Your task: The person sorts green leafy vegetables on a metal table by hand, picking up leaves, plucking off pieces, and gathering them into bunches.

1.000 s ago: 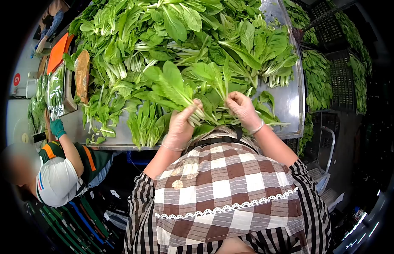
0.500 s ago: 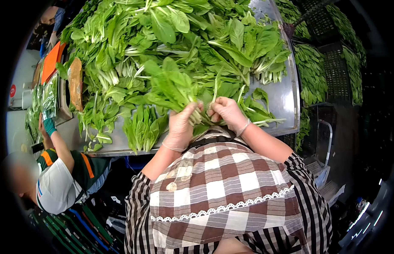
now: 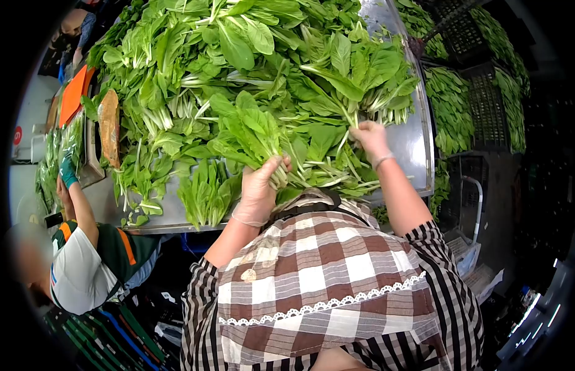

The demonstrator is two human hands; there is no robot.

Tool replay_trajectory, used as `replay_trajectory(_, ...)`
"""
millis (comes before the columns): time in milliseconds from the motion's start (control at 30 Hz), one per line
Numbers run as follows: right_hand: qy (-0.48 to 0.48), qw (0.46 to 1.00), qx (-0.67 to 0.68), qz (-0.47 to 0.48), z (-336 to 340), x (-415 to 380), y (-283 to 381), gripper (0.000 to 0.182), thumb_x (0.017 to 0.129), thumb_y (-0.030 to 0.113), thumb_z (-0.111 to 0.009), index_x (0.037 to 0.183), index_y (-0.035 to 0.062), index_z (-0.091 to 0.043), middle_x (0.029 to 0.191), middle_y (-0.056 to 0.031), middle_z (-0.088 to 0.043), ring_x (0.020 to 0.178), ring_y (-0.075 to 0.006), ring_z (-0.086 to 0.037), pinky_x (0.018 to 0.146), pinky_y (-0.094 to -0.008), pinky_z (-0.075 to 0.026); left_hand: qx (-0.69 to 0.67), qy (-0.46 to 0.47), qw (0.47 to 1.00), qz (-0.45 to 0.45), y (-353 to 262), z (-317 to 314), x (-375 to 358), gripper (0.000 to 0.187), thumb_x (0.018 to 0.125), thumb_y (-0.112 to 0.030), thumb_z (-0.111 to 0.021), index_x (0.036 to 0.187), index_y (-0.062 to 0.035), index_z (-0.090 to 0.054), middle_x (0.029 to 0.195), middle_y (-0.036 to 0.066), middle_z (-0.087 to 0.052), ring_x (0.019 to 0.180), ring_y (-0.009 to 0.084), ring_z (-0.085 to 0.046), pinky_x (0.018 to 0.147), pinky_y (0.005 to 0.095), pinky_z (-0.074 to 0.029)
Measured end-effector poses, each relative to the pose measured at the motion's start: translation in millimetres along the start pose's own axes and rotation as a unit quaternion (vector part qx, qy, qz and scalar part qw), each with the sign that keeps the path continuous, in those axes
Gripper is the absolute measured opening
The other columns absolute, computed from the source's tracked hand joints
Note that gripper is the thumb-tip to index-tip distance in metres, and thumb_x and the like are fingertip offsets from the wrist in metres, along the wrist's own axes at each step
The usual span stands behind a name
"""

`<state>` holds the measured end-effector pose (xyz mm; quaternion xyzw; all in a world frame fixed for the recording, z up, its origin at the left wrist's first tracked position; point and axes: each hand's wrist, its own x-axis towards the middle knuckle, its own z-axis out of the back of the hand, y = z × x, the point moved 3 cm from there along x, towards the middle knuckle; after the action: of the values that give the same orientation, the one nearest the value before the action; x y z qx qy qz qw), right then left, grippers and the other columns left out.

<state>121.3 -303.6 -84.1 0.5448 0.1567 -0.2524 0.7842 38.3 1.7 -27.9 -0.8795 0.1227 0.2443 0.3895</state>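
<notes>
My left hand (image 3: 261, 191), in a clear glove, is closed round the pale stems of a bunch of leafy greens (image 3: 250, 133), whose leaves point up and away. To the right, my gloved right hand (image 3: 371, 141) pinches the white stem of another leafy green (image 3: 337, 80) at the edge of the heap. A big pile of leafy greens (image 3: 176, 68) covers much of the metal table (image 3: 396, 148). Just left of my left hand lies a separate small bunch (image 3: 204, 193) near the front edge. Loose stems lie between my hands.
Black crates (image 3: 488, 108) packed with greens stand right of the table. At the left, a co-worker (image 3: 93, 266) with a teal glove (image 3: 68, 172) reaches toward bagged greens. An orange sheet (image 3: 73, 98) and a worn brown board (image 3: 109, 127) are at the table's left side.
My right hand has moved away from my left, forward and to the right, onto a stem by the heap's edge. My left hand keeps its bunch nearly in place.
</notes>
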Motion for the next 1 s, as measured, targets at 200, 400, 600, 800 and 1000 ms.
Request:
replay_trajectory(200,0.250,0.953,0.150,-0.081,-14,-90,63,0.020,0.092,0.018,-0.069,0.100,0.0001,-0.070,0.083,-0.0076,-0.072,0.060,-0.0080,-0.060,0.059,-0.0208,-0.050,-0.038,-0.020,0.999,0.002,-3,7,-2,0.042,0.086,-0.009,-0.070,0.123,0.0023,-0.054,0.107,0.013,-0.066,0.090,0.0223,-0.067,0.080,0.0380,-0.057)
replay_trajectory(400,0.357,0.919,0.169,-0.017,-55,-120,85,0.026,0.094,0.021,-0.067,0.109,0.0000,-0.070,0.088,-0.0063,-0.072,0.066,-0.0082,-0.061,0.063,-0.0211,-0.051,-0.050,0.004,0.999,-0.017,-11,-5,-7,0.048,0.086,-0.007,-0.068,0.130,-0.0025,-0.050,0.110,0.012,-0.066,0.093,0.0216,-0.066,0.079,0.0358,-0.056)
replay_trajectory(600,0.393,0.906,0.160,-0.003,-86,-126,88,0.027,0.097,0.020,-0.064,0.112,-0.0021,-0.068,0.091,-0.0075,-0.071,0.070,-0.0090,-0.063,0.067,-0.0219,-0.051,-0.055,0.017,0.998,-0.019,-9,-8,-12,0.042,0.087,-0.006,-0.066,0.127,-0.0009,-0.053,0.110,0.010,-0.066,0.095,0.0209,-0.066,0.083,0.0359,-0.055)
replay_trajectory(800,0.355,0.924,0.141,0.000,-96,-117,82,0.017,0.090,0.015,-0.072,0.092,-0.0020,-0.067,0.077,-0.0084,-0.070,0.062,-0.0105,-0.063,0.058,-0.0230,-0.051,-0.053,0.021,0.998,-0.018,-5,-4,-10,0.039,0.088,-0.006,-0.066,0.125,0.0010,-0.055,0.113,0.010,-0.066,0.100,0.0206,-0.065,0.089,0.0359,-0.052)
replay_trajectory(1000,0.310,0.947,0.082,0.010,-100,-119,80,0.021,0.082,0.013,-0.079,0.083,-0.0003,-0.063,0.071,-0.0061,-0.067,0.058,-0.0093,-0.060,0.052,-0.0226,-0.048,-0.018,-0.008,0.999,-0.036,-6,-10,-11,0.042,0.086,-0.003,-0.068,0.126,0.0009,-0.054,0.114,0.010,-0.065,0.102,0.0202,-0.064,0.091,0.0351,-0.051)
